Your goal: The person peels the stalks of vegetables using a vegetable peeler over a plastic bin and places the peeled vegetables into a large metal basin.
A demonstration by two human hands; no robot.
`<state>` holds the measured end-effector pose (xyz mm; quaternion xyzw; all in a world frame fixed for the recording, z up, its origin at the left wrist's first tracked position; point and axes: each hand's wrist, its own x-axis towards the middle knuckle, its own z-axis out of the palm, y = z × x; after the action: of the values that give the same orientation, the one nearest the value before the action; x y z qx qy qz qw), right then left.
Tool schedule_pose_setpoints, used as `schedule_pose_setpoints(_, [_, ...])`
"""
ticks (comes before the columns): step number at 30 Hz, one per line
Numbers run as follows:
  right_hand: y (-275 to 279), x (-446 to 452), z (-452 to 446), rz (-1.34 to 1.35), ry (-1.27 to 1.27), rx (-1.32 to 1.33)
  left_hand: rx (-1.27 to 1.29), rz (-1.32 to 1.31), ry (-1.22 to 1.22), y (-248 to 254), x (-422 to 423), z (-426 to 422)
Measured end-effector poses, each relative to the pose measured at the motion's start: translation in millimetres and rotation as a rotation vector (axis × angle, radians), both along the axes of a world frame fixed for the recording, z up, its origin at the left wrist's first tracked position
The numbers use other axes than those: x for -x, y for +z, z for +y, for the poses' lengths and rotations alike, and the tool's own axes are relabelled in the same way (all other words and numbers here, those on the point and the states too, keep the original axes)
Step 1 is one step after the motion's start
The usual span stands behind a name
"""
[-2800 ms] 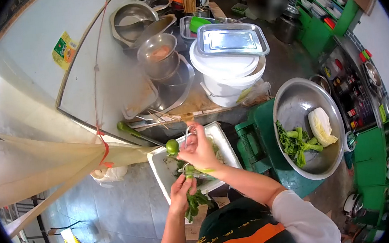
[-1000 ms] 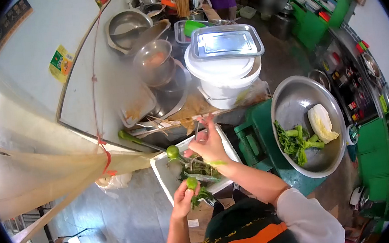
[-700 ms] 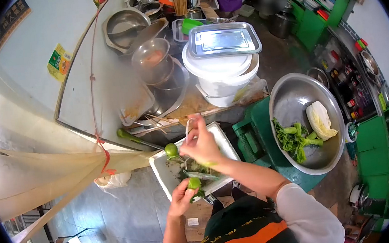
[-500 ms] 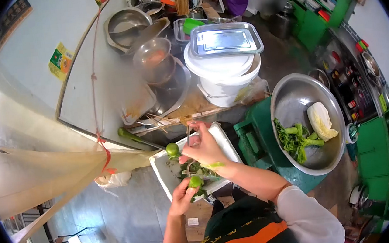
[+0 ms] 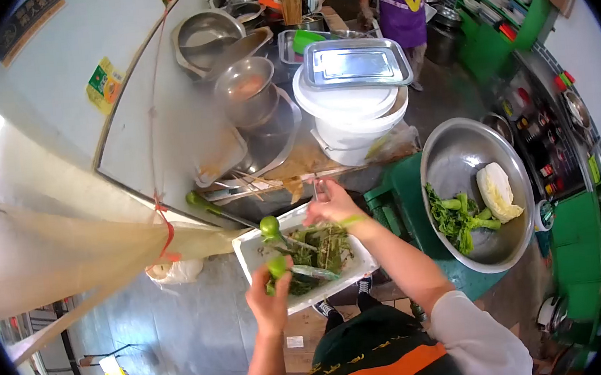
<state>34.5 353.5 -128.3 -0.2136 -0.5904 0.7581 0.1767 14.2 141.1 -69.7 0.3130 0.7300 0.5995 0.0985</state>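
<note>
My left hand (image 5: 269, 300) grips a green vegetable stalk (image 5: 278, 265) at the near left side of a white foam box (image 5: 249, 259). Leaves hang below the stalk, partly behind the fingers. My right hand (image 5: 332, 204) is closed round a thin metal tool (image 5: 317, 188) over the far right part of the box; its working end is hard to make out. Green scraps and peelings (image 5: 328, 250) lie in the box. A round green knob (image 5: 269, 226) on a long handle sits over the box's far left corner.
On the right, a steel basin (image 5: 449, 155) holds leafy stalks (image 5: 463, 219) and a pale cabbage (image 5: 496, 194). Beyond the box stand white buckets (image 5: 353, 128) under a metal tray (image 5: 357, 64), with steel pots (image 5: 244, 92) beside them. A person in a purple apron (image 5: 403, 15) stands farther back.
My left hand has moved left with the stalk, and my right hand has moved right, away from it. More scraps show in the box. The person in purple has come into fuller view.
</note>
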Motion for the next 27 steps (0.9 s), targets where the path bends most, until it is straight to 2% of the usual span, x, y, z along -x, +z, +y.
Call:
schedule_pose_setpoints(1, [-17, 1, -4, -0.153, -0.082, -0.618, -0.213, -0.411, 0.077, -1, 0, 1])
schedule_pose_setpoints(2, [-12, -4, -5, -0.182, -0.05, -0.758, -0.253, -0.411, 0.04, -3, 4, -1])
schedule_pose_setpoints(3, [-14, -2, -1, -0.171, -0.039, -0.765, -0.263, -0.403, 0.053, -7, 10, -1])
schedule_pose_setpoints(5, [-22, -5, -6, -0.12, -0.233, -0.434, -0.399, -0.624, 0.071, -14, 13, -8])
schedule_pose_setpoints(6, [-19, -6, -4, 0.03, -0.31, -0.523, -0.406, -0.643, 0.064, -15, 15, -11])
schedule_pose_setpoints(7, [-14, -7, 0, 0.036, -0.313, -0.523, -0.406, -0.637, 0.061, -13, 17, -12])
schedule_pose_setpoints(9, [-3, -13, 5, -0.04, -0.279, -0.24, -0.563, -0.74, 0.015, -10, 14, -15])
schedule_pose_setpoints(10, [3, -16, 6, 0.064, -0.272, -0.078, -0.564, -0.74, 0.017, -10, 13, -15])
schedule_pose_setpoints(11, [6, -19, 6, 0.064, -0.271, -0.078, -0.598, -0.738, 0.022, -9, 11, -16])
schedule_pose_setpoints(13, [12, -24, 10, 0.136, -0.261, 0.144, -0.635, -0.732, 0.021, -9, 10, -14])
schedule_pose_setpoints(15, [27, -29, 6, 0.101, -0.252, 0.209, -0.534, -0.454, 0.09, -14, 6, -14])
schedule_pose_setpoints(16, [32, -31, 3, 0.156, -0.21, 0.312, -0.535, -0.453, 0.089, -15, 6, -15])
schedule_pose_setpoints(18, [31, -31, 0, 0.231, -0.122, 0.423, -0.385, -0.146, 0.096, -16, 4, -15])
schedule_pose_setpoints(21, [41, -28, -13, 0.212, -0.045, 0.482, -0.294, -0.004, 0.127, -15, 0, -13])
schedule_pose_setpoints(25, [54, -13, -37, 0.331, 0.028, 0.63, -0.303, 0.025, 0.085, -20, -4, -11])
schedule_pose_setpoints(27, [44, -5, -40, 0.371, 0.012, 0.522, -0.253, -0.128, 0.013, -17, -10, -10])
